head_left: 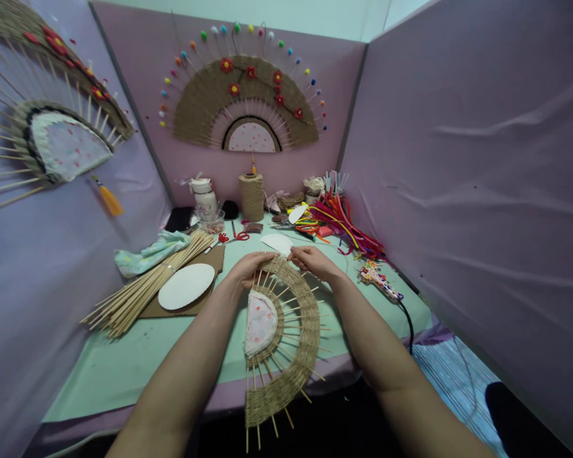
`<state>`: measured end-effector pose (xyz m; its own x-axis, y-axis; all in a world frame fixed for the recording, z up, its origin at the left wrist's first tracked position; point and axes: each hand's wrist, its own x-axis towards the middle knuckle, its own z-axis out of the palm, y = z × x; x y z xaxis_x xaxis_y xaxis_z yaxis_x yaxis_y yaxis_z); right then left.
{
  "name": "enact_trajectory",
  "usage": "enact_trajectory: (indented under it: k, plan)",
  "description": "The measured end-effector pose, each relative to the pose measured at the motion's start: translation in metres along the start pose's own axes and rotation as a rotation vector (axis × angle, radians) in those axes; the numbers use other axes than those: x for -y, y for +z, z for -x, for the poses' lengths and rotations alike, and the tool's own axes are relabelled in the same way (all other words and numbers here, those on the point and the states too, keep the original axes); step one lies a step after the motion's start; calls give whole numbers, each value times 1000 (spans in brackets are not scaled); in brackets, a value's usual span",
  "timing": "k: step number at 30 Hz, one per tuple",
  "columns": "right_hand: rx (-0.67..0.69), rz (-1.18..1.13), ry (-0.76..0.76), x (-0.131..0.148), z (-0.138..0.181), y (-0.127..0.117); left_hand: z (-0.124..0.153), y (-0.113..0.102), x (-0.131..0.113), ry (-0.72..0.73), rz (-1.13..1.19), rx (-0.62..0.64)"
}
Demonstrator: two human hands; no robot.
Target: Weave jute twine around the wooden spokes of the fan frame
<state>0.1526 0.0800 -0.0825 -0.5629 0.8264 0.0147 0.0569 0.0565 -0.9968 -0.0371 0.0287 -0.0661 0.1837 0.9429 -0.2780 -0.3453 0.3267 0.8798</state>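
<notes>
A half-round woven fan [310, 318] of twine on thin bamboo sticks is held upright on its side over the table's front edge. Its small inner half-disc [261, 323] is white with pink spots. My left hand [252, 267] grips the fan's upper end, fingers wrapped behind it. Beside that end, my right hand [311, 261] is closed in a pinch at the twine band's edge; what lies between its fingertips is too small to make out. Just beyond both hands lies a white half-disc [277, 243].
Bundled bamboo sticks [146, 286], a white oval [187, 287] and cardboard [217, 261] lie left. Red scissors [241, 236] and a twine spool [251, 197] stand farther back. Pipe cleaners [346, 222] and a corded glue gun [381, 282] lie right. A finished fan [195, 102] hangs on the back panel.
</notes>
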Motion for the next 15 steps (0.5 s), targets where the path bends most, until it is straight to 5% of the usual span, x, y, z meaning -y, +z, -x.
enact_trajectory:
  k: [15]
  plan:
    - [-203, 267, -197, 4, 0, -1, -2, -1, -1, 3, 29, -116]
